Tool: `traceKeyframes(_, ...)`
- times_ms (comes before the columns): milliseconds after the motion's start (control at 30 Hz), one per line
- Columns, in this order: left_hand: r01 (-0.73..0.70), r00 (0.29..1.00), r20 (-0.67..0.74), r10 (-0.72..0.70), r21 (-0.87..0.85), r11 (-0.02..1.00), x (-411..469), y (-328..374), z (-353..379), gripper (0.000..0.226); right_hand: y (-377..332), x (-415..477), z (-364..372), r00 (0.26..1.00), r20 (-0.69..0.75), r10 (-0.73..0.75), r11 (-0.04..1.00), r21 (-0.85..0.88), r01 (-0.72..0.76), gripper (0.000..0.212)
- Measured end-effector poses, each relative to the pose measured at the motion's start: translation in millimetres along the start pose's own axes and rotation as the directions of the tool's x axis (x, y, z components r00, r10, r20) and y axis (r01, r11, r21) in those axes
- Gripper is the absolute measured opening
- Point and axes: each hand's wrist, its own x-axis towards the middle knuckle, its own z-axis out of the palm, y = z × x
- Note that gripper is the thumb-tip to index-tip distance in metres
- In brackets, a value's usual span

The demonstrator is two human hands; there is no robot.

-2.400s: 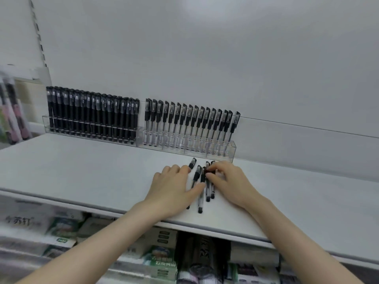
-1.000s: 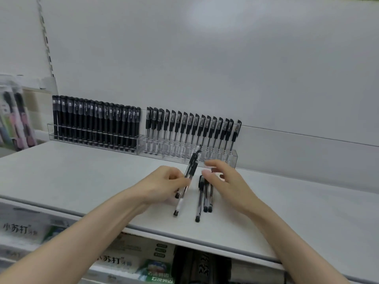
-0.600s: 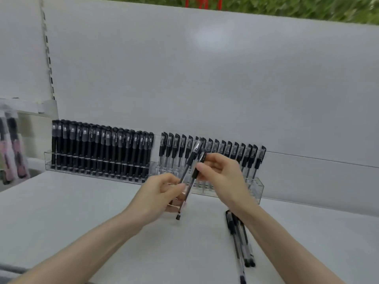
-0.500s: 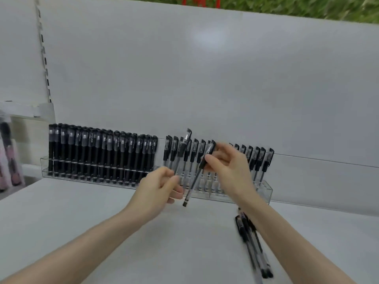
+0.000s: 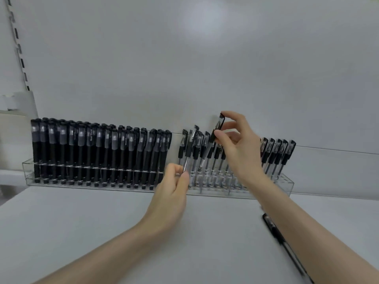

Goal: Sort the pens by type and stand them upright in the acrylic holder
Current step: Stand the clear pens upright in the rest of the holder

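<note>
Pinching a pen (image 5: 188, 152) by its barrel, the left hand (image 5: 174, 189) holds it tilted against the clear-pen row (image 5: 276, 154) standing in the holder (image 5: 286, 182) just ahead. The right hand (image 5: 238, 148), higher and to its right, pinches a second pen (image 5: 217, 128) by the cap above that row. Black pens (image 5: 98, 152) fill the holder left of both hands, and a loose pen (image 5: 273, 228) lies on the shelf (image 5: 102, 222) beside the right forearm.

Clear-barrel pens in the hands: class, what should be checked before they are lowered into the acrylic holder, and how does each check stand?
1. Right hand pinches first pen at the cap: ok.
2. Left hand pinches second pen at the barrel: ok.
3. Both over the clear-barrel row, not the black pens: ok.
4. Held pens upright: not ok, both tilt.
5. Free slots in the acrylic holder beneath: cannot tell.
</note>
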Motion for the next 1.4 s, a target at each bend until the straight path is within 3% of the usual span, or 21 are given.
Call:
traceKeyframes(200,-0.058,0.998,-0.012,0.058,0.006,0.998,-2.5,1.8,-5.7,0.027,9.3,-0.8,3.9,0.998,0.069,0.008,0.994,-0.106,-0.001,0.034)
traceKeyframes(533,-0.042,0.999,0.01,0.042,-0.001,0.999,2.7,-8.3,-4.7,0.015,11.4,4.4,1.6,0.967,0.244,0.076,0.956,-0.293,-0.001,0.032)
traceKeyframes(767,-0.055,0.998,0.001,0.055,-0.01,0.998,4.0,-9.5,-5.1,0.012,10.8,-0.7,0.6,0.965,0.257,0.051,0.922,-0.384,0.054,0.032)
traceKeyframes(833,-0.058,0.998,0.014,0.058,-0.019,0.998,3.3,-8.8,-4.6,0.009,7.9,-5.1,-3.1,0.974,0.218,0.06,0.954,-0.3,0.009,0.03)
traceKeyframes(933,-0.074,0.995,0.063,0.077,-0.044,0.996,0.4,-5.1,-2.8,0.004,-0.6,-16.6,-7.4,0.958,0.259,0.124,0.992,-0.023,-0.122,0.025)
traceKeyframes(1067,-0.02,0.991,0.126,0.033,-0.105,0.994,-5.7,3.6,1.3,0.009,-7.0,-25.6,-12.9,0.934,0.295,0.203,0.928,0.246,-0.28,0.025)
traceKeyframes(1167,0.059,0.981,0.19,-0.03,-0.149,0.987,-7.1,5.7,2.9,0.01,-9.4,-28.1,-19.4,0.917,0.322,0.236,0.879,0.332,-0.343,0.025)
traceKeyframes(1233,0.007,0.979,0.202,0.007,-0.068,0.998,-5.7,1.3,3.4,0.01,-10.0,-28.3,-22.8,0.917,0.321,0.236,0.884,0.321,-0.34,0.026)
traceKeyframes(1300,-0.239,0.963,0.177,0.204,0.207,0.949,-1.6,-9.8,0.8,0.018,-8.4,-25.4,-25.4,0.939,0.265,0.219,0.92,0.264,-0.289,0.028)
traceKeyframes(1333,-0.358,0.933,0.18,0.312,0.374,0.856,1.4,-16.1,-1.1,0.027,-6.8,-22.5,-27.2,0.956,0.222,0.194,0.947,0.214,-0.242,0.028)
traceKeyframes(1400,-0.444,0.889,0.204,0.411,0.606,0.66,6.3,-25.4,-4.7,0.045,-4.0,-15.9,-31.2,0.981,0.146,0.124,0.984,0.111,-0.141,0.027)
